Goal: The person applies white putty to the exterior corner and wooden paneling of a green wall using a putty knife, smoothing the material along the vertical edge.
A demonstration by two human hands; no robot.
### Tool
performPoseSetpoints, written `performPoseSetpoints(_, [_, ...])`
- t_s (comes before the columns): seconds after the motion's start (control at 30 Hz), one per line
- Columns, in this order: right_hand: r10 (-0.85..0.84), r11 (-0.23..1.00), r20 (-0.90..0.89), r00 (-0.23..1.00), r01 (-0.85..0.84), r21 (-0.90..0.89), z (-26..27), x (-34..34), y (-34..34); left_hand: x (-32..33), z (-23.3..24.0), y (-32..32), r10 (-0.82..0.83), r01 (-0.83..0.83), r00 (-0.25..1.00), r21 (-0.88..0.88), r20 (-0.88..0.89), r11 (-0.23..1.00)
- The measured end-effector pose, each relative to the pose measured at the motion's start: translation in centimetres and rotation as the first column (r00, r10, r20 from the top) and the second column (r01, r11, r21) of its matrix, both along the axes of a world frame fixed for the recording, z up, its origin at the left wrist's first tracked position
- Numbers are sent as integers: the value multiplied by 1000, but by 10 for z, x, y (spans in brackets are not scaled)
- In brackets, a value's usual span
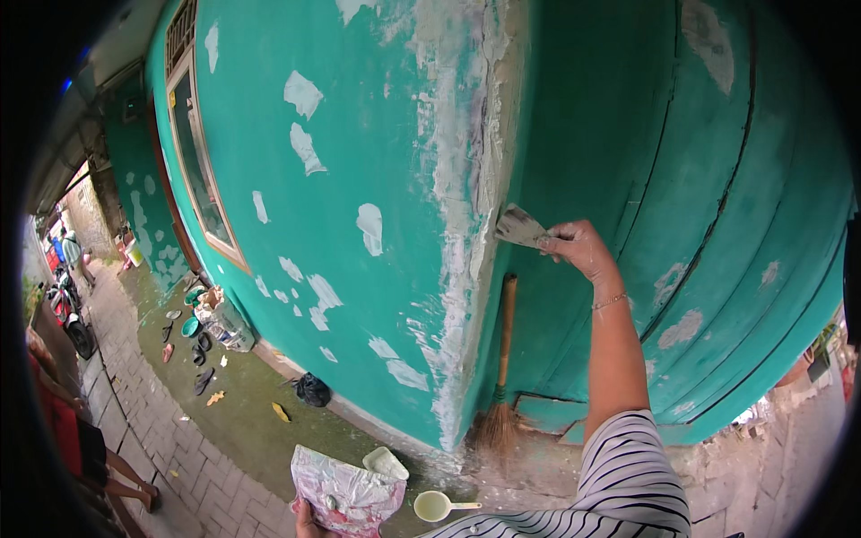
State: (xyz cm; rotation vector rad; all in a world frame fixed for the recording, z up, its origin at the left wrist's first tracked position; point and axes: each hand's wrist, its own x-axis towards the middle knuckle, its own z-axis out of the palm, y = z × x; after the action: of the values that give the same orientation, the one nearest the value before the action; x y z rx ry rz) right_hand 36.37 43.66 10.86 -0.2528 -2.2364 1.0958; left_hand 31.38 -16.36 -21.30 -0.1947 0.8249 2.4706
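My right hand (575, 249) grips a putty knife (521, 227) coated with pale filler. Its blade is at the outer corner of the green wall (397, 148), where a rough strip of whitish filler (464, 202) runs from top to bottom. Whether the blade touches the corner I cannot tell. At the bottom of the view, my left hand (309, 521) holds the edge of a crumpled plastic bag (346, 487) smeared with white and pink. A small lump of filler (331, 502) sits on the bag. Much of the left hand is hidden under it.
A stick broom (504, 350) leans beside the corner. Below are a cream dipper (432, 506) and a pale container (385, 464). A black bag (311, 390), a filled sack (225, 323) and several sandals (203, 381) line the left side. A person (74, 424) stands at far left.
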Motion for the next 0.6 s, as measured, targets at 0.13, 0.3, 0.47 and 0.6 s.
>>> performPoseSetpoints(0.13, [-101, 995, -105, 989, 98, -37, -2, 47, -24, -5, -18, 3, -25, 25, 1000, 21, 7, 999])
performPoseSetpoints(0.3, [-81, 983, -181, 980, 109, 150, 9, 67, -89, -1, -19, 20, -108, 106, 994, 41, 32, 993])
performPoseSetpoints(0.47, [-162, 724, -32, 986, 141, 675, -27, 44, -149, 0, -28, 38, -118, 117, 992, 24, 42, 993])
performPoseSetpoints(0.6, [-240, 562, -111, 964, 231, 794, -71, 23, -146, 3, -37, 45, -172, 167, 984, 78, 52, 983])
